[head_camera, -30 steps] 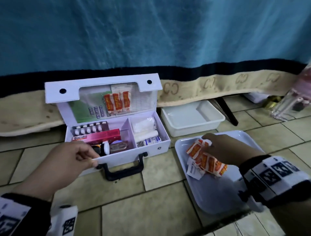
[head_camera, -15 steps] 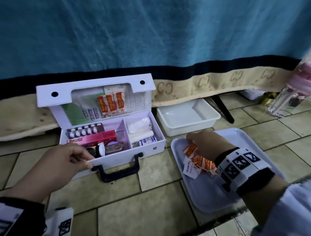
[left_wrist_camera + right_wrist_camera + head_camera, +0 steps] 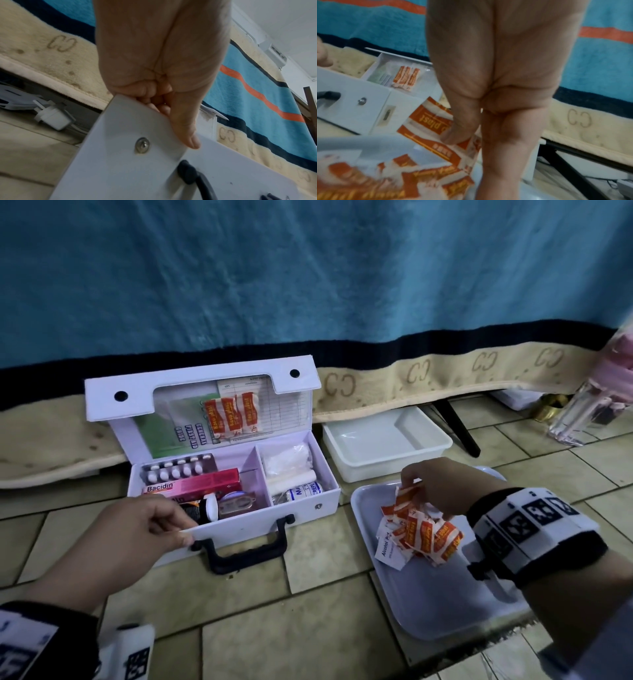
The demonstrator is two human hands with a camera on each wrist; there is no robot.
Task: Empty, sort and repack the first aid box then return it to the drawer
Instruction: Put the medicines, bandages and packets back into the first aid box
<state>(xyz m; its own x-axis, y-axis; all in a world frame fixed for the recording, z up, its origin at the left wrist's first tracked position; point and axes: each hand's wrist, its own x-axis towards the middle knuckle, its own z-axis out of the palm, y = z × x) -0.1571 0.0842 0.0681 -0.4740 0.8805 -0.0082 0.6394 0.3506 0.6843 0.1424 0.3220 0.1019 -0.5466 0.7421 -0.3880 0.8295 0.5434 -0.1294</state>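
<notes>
On the tiled floor, the first aid box (image 3: pixel 236 491) stands open against the blanket, its compartments largely full. The left hand (image 3: pixel 137 535) pinches the box's front wall, steadying it. The right hand (image 3: pixel 442 487) grasps one plaster sachet above the heap of sachets (image 3: pixel 419 534) lying on the flat tray (image 3: pixel 445 611), just right of the box. Step in hand: emptying. Next move, by judgement: release the sachet, then reach back for the Bacidin carton (image 3: pixel 191 486). Compared with a second ago, the right hand has lifted from the heap and the view has shifted rightward.
</notes>
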